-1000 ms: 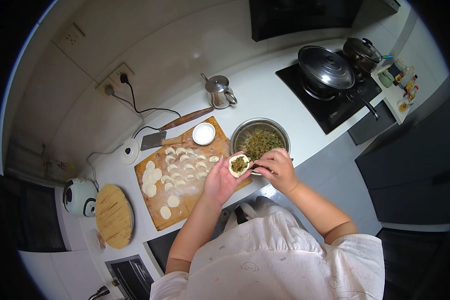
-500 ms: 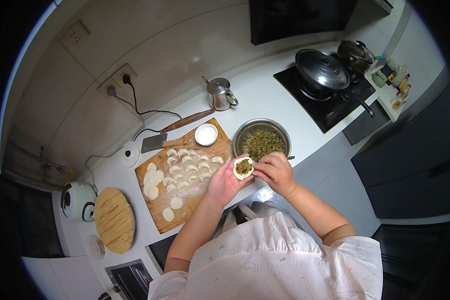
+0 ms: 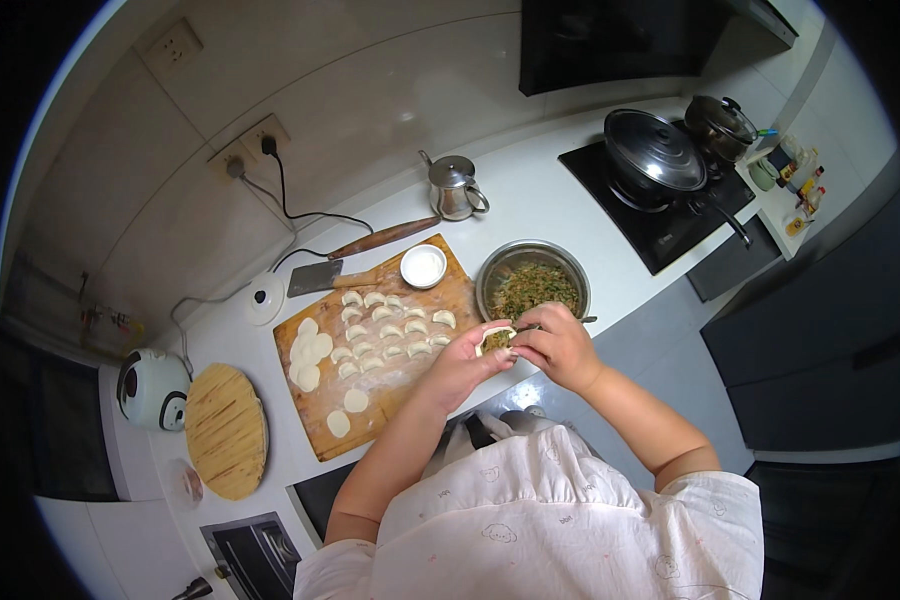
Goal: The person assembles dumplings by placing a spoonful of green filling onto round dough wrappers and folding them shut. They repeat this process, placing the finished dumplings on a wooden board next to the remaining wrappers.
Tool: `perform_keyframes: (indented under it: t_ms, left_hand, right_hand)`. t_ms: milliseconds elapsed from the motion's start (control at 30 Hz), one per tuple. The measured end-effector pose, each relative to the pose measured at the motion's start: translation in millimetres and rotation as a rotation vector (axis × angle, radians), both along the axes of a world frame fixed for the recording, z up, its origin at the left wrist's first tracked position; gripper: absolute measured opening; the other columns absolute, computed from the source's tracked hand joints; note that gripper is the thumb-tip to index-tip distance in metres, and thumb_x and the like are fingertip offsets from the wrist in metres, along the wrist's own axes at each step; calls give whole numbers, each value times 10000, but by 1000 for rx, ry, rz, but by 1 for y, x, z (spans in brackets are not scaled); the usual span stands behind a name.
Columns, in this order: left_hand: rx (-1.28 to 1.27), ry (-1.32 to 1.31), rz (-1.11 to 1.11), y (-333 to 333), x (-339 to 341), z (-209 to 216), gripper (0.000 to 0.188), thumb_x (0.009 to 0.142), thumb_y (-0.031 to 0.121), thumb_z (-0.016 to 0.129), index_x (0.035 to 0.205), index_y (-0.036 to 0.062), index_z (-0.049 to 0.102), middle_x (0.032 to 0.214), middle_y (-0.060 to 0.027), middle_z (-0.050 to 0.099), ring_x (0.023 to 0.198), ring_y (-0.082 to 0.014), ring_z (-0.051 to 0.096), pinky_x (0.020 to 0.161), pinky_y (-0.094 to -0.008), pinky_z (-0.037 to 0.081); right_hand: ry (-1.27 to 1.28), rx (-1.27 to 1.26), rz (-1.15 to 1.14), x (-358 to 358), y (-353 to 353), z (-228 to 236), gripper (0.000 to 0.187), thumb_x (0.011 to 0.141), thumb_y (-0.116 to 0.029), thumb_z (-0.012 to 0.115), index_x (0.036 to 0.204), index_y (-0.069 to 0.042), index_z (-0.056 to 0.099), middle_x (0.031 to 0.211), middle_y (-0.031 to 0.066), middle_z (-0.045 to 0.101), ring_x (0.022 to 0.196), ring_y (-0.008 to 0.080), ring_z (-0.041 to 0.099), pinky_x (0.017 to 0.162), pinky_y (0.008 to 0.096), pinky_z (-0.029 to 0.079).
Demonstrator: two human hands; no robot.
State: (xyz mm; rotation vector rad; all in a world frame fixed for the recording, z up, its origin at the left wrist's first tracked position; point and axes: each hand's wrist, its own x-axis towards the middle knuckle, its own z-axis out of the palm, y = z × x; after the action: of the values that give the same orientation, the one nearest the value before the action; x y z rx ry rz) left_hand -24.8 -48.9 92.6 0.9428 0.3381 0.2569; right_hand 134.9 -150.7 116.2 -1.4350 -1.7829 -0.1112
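Observation:
My left hand point(image 3: 457, 370) cups a round dumpling wrapper point(image 3: 486, 346) with green and brown filling point(image 3: 498, 341) in its middle. My left fingers and thumb curl around it, so the wrapper is bent up at its sides. From the right, my right hand point(image 3: 564, 350) has its fingertips pinched together at the wrapper's edge, hiding part of it. Just beyond both hands stands a metal bowl point(image 3: 485, 290) of the same chopped filling point(image 3: 536, 290). On the floured wooden board point(image 3: 315, 425) to the left lie rows of folded dumplings point(image 3: 392, 331) and flat wrappers point(image 3: 308, 350).
A white bowl of flour point(image 3: 424, 266) and a rolling pin point(image 3: 385, 237) are at the board's far side, beside a cleaver point(image 3: 315, 278). Behind stands a metal kettle point(image 3: 454, 188). A lidded wok point(image 3: 655, 150) sits on the cooktop, right. A round wooden lid point(image 3: 227, 430) lies left.
The wrapper has gone from lying open on my left palm to being bent up between both hands. My left fingers have curled in, and my right hand has come closer over it.

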Motion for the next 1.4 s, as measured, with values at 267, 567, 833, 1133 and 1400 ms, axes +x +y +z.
perform_keyframes:
  t_ms: [267, 567, 833, 1133, 1400]
  left_hand:
    - [846, 157, 165, -7, -3, -6, 439, 785, 27, 620, 1201, -1, 480, 1020, -64, 572, 915, -102, 532, 785, -231, 443]
    - [417, 99, 159, 2, -9, 6, 349, 849, 4, 519, 1196, -2, 489, 1047, -64, 551, 874, -104, 544, 729, -229, 459]
    - [310, -25, 229, 8, -8, 7, 338, 876, 29, 498, 1209, -22, 464, 1029, -73, 551, 835, -112, 539, 744, -237, 454]
    - [304, -61, 234, 10, -5, 9, 284, 897, 39, 466, 1170, -30, 496, 1035, -66, 524, 816, -103, 530, 716, -228, 454]
    - [198, -49, 334, 8, -1, 13, 256, 909, 70, 462, 1135, -33, 525, 919, -65, 576, 765, -94, 541, 680, -215, 456]
  right_hand:
    - [119, -142, 15, -9, 6, 13, 175, 646, -106, 706, 764, -57, 587, 887, 81, 550, 836, 281, 522, 744, 364, 434]
    - [435, -118, -42, -14, 17, 8, 272, 636, -69, 731, 854, -33, 572, 903, 84, 544, 826, 231, 539, 718, 319, 448]
    - [1281, -192, 125, -36, 23, -25, 185, 786, 56, 602, 970, 58, 580, 950, 73, 525, 847, 124, 571, 746, 219, 483]
    - [994, -36, -46, -39, 25, -20, 107, 757, 33, 633, 863, 19, 627, 810, 70, 567, 744, 130, 564, 646, 235, 468]
    - [469, 154, -145, -36, 31, -2, 161, 700, -16, 668, 857, -31, 638, 758, 81, 592, 668, 232, 569, 619, 303, 464]
